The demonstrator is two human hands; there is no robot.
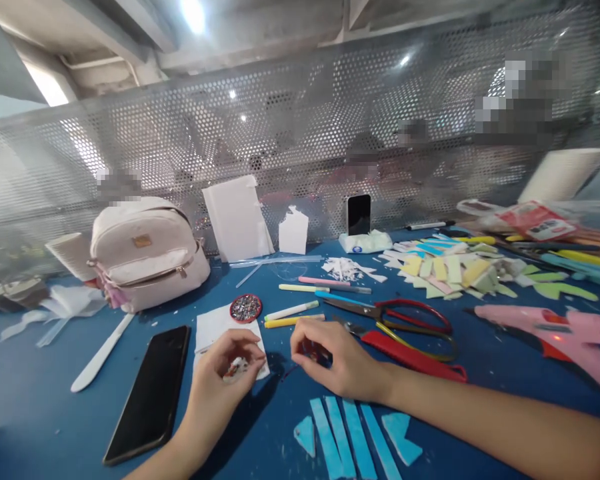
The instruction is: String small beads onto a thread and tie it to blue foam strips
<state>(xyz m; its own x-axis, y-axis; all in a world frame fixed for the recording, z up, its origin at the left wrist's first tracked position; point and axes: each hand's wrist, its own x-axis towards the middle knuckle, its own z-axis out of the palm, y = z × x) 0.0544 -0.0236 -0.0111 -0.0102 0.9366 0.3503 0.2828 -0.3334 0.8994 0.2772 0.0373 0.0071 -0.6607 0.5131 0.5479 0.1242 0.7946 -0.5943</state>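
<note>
My left hand (230,363) is curled, thumb and fingertips drawn together, over the edge of a white sheet of paper (211,325). A small white and orange bit shows inside its curl, too small to name. Opposite it, a short gap away, my right hand (343,360) is closed in a pinch; what it holds, if anything, is hidden. Behind the hands lie a round red-rimmed dish of glittery bits (246,308) and several coloured pens (293,310). Light-blue cut strips (357,437) lie on the blue table below my right wrist.
Red-handled scissors (415,315), a red utility knife (413,357) and a pink glue gun (545,323) lie right. A phone (150,393), a white plastic knife (103,353) and a pale backpack (143,250) are left. Coloured scraps (445,267) are piled behind. A perforated metal screen (300,147) stands beyond.
</note>
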